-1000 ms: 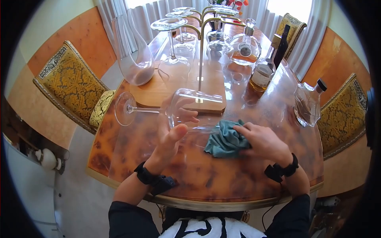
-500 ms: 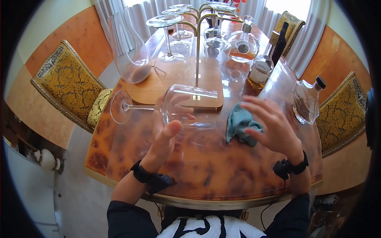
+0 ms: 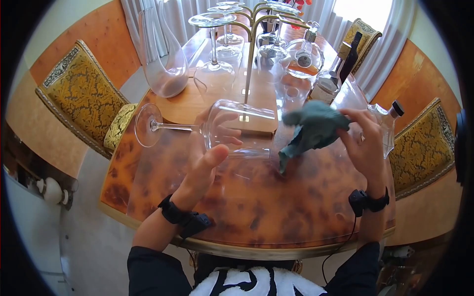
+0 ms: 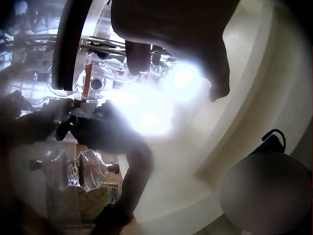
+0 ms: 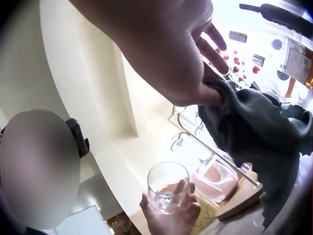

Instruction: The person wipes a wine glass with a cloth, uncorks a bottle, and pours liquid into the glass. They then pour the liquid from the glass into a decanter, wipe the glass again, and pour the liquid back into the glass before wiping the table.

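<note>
In the head view my left hand (image 3: pixel 200 165) holds a clear wine glass (image 3: pixel 254 129) on its side, thumb and fingers round the bowl. The stem points left to the round foot; the mouth faces right. A crumpled teal cloth (image 3: pixel 320 127) hangs from my right hand (image 3: pixel 368 145), pinched between thumb and fingers above the table, just right of the glass's mouth. Seen from the right wrist, the cloth (image 5: pixel 247 120) drapes down from the thumb, and the glass (image 5: pixel 167 183) appears beyond it in the left hand. Glare washes out much of the left wrist view.
A brass rack (image 3: pixel 250 64) on a wooden base (image 3: pixel 182 107) bears several upside-down wine glasses. Left of it stands a curved decanter (image 3: pixel 170 81). Whisky bottle (image 3: pixel 326 86), dark bottle (image 3: pixel 350 56), round decanter (image 3: pixel 303 59) and angular bottle (image 3: pixel 387 126) line the table's right side.
The cloth was bunched at the tabletop beneath my right hand; that hand has lifted it and moved right and up. My left hand keeps the wine glass in nearly the same place.
</note>
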Demonstrator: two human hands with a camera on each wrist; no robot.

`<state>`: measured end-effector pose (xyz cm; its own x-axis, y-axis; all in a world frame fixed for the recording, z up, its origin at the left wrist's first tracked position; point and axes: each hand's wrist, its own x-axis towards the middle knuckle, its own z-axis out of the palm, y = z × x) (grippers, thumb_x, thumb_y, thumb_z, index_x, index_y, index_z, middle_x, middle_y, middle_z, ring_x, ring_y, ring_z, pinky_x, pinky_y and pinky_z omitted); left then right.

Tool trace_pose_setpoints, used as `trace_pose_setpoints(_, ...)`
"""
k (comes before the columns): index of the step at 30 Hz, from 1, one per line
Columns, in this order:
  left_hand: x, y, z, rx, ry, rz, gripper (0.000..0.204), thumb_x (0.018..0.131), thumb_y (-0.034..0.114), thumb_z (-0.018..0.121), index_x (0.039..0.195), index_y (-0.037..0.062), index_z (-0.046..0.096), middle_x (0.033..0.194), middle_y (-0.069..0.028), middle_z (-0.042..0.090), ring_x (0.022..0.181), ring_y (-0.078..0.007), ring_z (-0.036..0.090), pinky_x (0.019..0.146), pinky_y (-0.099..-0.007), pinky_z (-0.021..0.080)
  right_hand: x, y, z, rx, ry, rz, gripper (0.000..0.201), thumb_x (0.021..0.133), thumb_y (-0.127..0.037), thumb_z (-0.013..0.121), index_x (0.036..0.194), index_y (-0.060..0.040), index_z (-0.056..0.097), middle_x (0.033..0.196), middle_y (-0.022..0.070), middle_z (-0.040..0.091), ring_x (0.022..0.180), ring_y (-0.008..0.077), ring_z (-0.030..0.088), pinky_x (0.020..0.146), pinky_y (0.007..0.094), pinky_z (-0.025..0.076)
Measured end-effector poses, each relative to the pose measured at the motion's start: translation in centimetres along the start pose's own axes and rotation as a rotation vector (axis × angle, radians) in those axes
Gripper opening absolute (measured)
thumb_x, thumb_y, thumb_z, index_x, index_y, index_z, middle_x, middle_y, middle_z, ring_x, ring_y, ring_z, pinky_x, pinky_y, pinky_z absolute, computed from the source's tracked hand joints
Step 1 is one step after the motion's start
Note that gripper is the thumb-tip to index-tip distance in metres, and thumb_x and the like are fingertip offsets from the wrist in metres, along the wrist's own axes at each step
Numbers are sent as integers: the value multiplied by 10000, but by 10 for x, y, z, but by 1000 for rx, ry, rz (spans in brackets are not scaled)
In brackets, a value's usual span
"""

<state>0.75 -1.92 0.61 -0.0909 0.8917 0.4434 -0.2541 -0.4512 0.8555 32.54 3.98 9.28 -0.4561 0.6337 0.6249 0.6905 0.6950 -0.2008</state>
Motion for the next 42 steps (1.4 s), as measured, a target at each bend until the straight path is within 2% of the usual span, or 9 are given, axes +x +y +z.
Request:
trace_pose_setpoints(6,2,-1,-2,-4,-6,10,1043,794,622,729,1522,15,293,1384,-199,525,1111,-231,613,927,-399,524,-5,16,-8,337,423,72,233,843,28,729,1071,1,689,1006,87,660,944,203,639,852,325,486)
trace_pose_setpoints(11,2,0,-1,-3,5,12,1033,797,617,727,1518,13,299,1381,-200,527,1111,-234,617,926,-400,525,-3,6,-37,136,171,-12,108,932,-60,686,948,46,697,1044,78,644,1014,134,582,915,280,438)
trace_pose_setpoints(13,3,-1,-2,-7,3,20,1031,795,615,733,1514,11,308,1374,-203,533,1101,-232,624,917,-395,530,-5,7,-34,484,202,165,208,962,-136,665,884,52,706,1097,95,667,1027,132,573,938,282,422)
trace_pose_setpoints(16,3,1,-1,-4,7,29,1032,789,616,739,1510,9,318,1366,-207,539,1089,-228,631,905,-386,537,-3,9,-33,453,160,143,289,986,-200,642,863,51,714,1183,128,682,1043,134,575,944,288,428)
trace_pose_setpoints(18,4,0,-1,-14,14,32,1034,786,616,741,1509,8,321,1361,-208,543,1084,-226,634,901,-383,541,-4,11,-32,587,140,177,328,1006,-227,613,918,70,724,1244,154,677,1058,136,590,952,287,443)
trace_pose_setpoints(21,3,0,0,-20,24,31,1032,784,615,744,1505,7,326,1354,-207,550,1077,-224,638,896,-381,545,-9,29,-24,1055,112,304,398,1040,-205,545,1278,110,593,1320,148,626,1233,176,574,1076,331,415)
trace_pose_setpoints(31,3,2,-1,-13,29,18,1033,781,616,751,1498,4,329,1353,-209,551,1074,-228,643,905,-387,546,-1,19,-1,774,405,87,403,864,24,726,1257,28,635,1147,120,674,1205,228,578,1022,382,439)
trace_pose_setpoints(33,4,0,-2,-17,30,19,1032,782,615,752,1498,4,329,1353,-211,551,1076,-228,642,908,-389,546,0,10,-6,-63,341,-153,318,774,45,754,1077,-35,701,1073,120,684,1140,285,606,969,406,465)
trace_pose_setpoints(42,6,0,-7,-28,30,6,999,815,623,717,1508,22,324,1372,-209,545,1094,-230,629,937,-400,536,-74,-56,46,236,-180,-144,234,658,29,776,849,-70,682,879,87,685,982,290,646,857,400,507)
